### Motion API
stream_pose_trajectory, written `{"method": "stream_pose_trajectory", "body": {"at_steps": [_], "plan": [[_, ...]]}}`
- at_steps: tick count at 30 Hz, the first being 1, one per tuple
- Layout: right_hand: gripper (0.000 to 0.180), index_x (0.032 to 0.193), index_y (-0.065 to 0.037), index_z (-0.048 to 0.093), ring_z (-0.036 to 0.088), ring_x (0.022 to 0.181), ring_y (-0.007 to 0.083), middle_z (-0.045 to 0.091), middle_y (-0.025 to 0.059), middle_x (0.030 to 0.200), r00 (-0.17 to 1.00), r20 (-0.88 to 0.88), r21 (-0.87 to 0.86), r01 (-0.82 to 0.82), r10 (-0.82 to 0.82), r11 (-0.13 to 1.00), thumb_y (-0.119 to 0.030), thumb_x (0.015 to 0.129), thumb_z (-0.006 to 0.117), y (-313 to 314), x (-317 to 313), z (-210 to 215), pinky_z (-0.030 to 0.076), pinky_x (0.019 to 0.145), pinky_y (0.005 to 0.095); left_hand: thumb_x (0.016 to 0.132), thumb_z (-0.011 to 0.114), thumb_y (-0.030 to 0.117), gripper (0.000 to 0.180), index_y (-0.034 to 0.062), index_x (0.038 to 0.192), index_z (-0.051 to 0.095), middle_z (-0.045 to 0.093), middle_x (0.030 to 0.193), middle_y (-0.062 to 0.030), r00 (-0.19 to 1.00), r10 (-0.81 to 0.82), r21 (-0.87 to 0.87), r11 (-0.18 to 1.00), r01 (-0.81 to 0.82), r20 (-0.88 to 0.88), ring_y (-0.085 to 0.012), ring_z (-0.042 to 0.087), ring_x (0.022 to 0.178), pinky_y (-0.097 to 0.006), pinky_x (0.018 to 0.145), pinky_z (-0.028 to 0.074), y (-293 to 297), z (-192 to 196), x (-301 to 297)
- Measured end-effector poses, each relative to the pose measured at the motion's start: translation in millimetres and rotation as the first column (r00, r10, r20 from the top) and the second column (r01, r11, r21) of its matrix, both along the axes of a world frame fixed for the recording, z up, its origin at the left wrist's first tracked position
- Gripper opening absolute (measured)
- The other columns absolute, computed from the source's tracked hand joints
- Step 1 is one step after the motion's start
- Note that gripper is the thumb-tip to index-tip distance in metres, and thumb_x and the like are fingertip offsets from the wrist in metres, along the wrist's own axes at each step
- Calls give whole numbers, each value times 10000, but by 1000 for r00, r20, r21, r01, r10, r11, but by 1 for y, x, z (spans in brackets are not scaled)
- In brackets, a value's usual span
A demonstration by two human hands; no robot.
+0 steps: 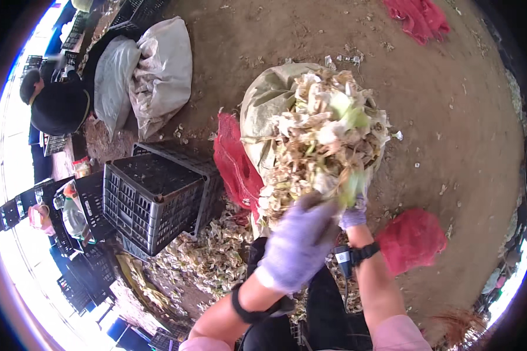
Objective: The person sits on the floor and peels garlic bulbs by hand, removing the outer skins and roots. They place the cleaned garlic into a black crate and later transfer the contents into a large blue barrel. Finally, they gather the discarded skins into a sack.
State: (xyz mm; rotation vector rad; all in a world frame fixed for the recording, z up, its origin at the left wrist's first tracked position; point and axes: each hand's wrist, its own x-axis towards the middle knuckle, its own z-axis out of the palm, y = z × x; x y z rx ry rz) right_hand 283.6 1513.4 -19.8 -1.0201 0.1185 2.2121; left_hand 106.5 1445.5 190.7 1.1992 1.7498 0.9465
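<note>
Both gloved, left hand [295,245] and right hand [353,215] clamped on husk pile [319,140]; loose bits could easily spill beside the sack [263,99].

gloves [298,245] lilac | husk heap [322,140] cream-green | mesh bags [234,161] red | crate [152,199] black

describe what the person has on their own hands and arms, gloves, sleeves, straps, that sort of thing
Both the left hand and the right hand wear pale lilac knit gloves. Each wrist carries a black strap; the right one has a small dark device with a cable hanging from it. Pink sleeves are pushed up, leaving the forearms bare.
</note>
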Motion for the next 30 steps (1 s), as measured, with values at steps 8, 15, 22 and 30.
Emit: {"method": "stream_pose_trajectory", "body": {"at_steps": [8,15,22,30], "plan": [[641,1300,-93,285,498,1087,201,465,88,1235,503,818,177,-683,280,709,-2,739,583,-7,71,-48,418,928,317,785,585,83,360,-8,1127,518,605,930,-144,964,115,-433,877,-211,-238,-233,578,890,-338,769,463,21,-142,-61],[377,1157,-65,484,548,987,229,576,85,1066,597,698,232,-710,395,665,-244,828,527,10,57,-32,484,801,312,813,553,244,293,32,1015,572,613,898,-173,893,382,-440,862,-251,239,-289,592,847,-356,754,460,3,-245,-84],[277,1049,-63,534,596,830,237,619,75,922,891,452,427,-190,-27,884,-265,901,416,35,41,11,510,718,341,829,555,152,216,19,999,558,596,900,-81,353,586,-442,797,-411,729,-169,585,823,-283,689,508,-6,-129,-72],[323,1073,-64,574,603,782,197,615,117,871,962,272,122,-43,8,992,-289,879,446,43,59,61,486,736,311,829,553,257,281,-1,934,588,581,986,-109,465,549,-114,723,-682,695,-215,545,945,-367,808,480,-13,25,-64]]}}
